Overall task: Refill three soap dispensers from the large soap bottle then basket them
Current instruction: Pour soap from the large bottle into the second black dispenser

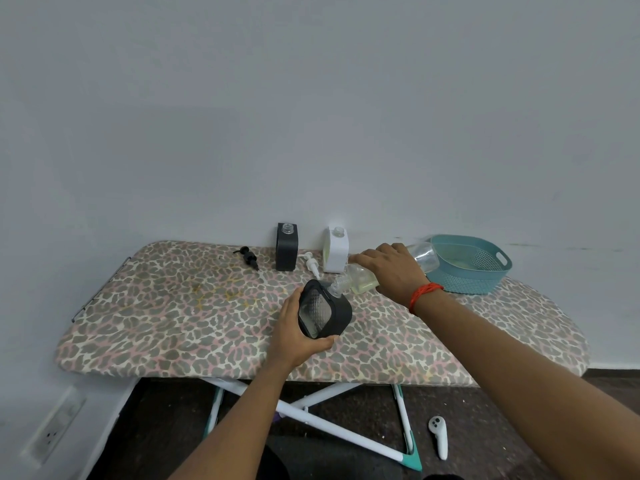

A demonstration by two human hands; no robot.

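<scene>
The left grip (298, 336) was wrapped round a black square soap dispenser with a see-through bumpy front (332, 311). The dispenser leaned toward the right grip (388, 271). The right grip was curled over a big clear plastic soap bottle with pale yellow soap inside (363, 280). The bottle was tipped down, and its mouth met the open top of the held dispenser. A red thread band (424, 294) sat on the right wrist.

Both grips were over the middle of the spotty leopard-print surface (173, 306). Left of the left grip was a wide bare stretch of cloth, all the way to the left edge. The front edge was near the left wrist.

Beyond the grips, at the back edge by the wall, stood a second black square dispenser (286, 247) and a white square dispenser (336, 251), both with open tops. A black pump top (248, 258) lay flat, left of the second black dispenser. A white pump top (311, 263) lay between the two standing dispensers.

Behind the right grip, by the back right edge, sat a teal plastic basket with small holes (467, 282). The bottle's bottom end was just beside the basket's rim.

On the dark floor below the right arm lay a white hand controller (439, 436).
</scene>
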